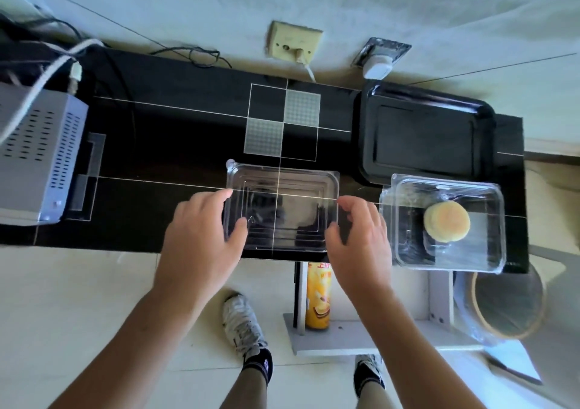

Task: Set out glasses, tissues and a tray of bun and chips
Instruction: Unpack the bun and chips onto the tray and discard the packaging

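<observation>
Both hands, left [201, 236] and right [357, 236], fingers curled, grip the clear lid [282, 207] by its sides (bun [447, 221] still boxed); next, likely move the bun onto the tray [426, 135]

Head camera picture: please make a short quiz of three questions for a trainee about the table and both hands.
1. True or false: the bun lies on the black tray.
2. What do the left hand and right hand hold?
A. the empty clear container
B. the chips can
C. the grey box
3. Fill in: the chips can stands ____ the table, on the floor.

Key:
1. False; it is inside a clear container beside the tray.
2. A; one hand at each side.
3. under
</observation>
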